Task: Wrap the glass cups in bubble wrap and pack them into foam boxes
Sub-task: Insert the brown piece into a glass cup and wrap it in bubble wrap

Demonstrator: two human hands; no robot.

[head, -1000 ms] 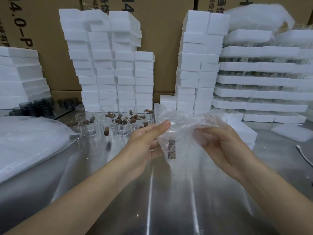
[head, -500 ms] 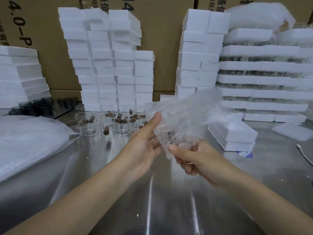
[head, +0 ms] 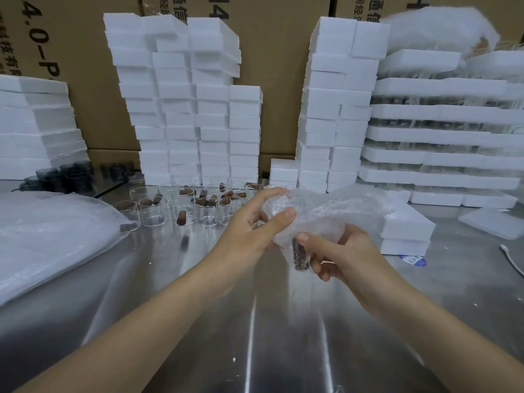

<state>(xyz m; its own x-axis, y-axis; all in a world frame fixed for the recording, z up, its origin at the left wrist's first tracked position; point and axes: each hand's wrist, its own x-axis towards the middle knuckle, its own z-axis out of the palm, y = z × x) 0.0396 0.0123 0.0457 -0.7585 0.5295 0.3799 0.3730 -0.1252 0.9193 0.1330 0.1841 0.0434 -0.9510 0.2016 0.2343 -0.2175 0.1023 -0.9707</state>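
Both hands hold one bundle above the table [head: 255,336], mid-frame. The left hand [head: 249,225] grips the upper left of the bubble wrap [head: 326,211], fingers curled over the top and thumb pressed on the front. The right hand [head: 340,256] grips the lower part, thumb on the front of the wrap and fingers curled underneath. A glass cup [head: 300,255] sits inside the wrap between the two hands; only its brown piece shows through the plastic, and the glass itself is too blurred to make out. A loose flap of wrap spreads out to the right above the right hand. Unwrapped glass cups [head: 181,205] stand in a cluster on the table behind the left hand, several with brown pieces in or beside them. Two foam boxes [head: 408,225] are stacked on the table just right of the hands. Tall stacks of foam boxes [head: 181,109] stand along the back, with cardboard cartons [head: 278,66] behind them. A pile of bubble wrap sheets [head: 51,231] lies on the left of the table, with dark cups [head: 68,177] behind it. At far right lie a white cable [head: 510,256] and a blue sticker [head: 412,260].
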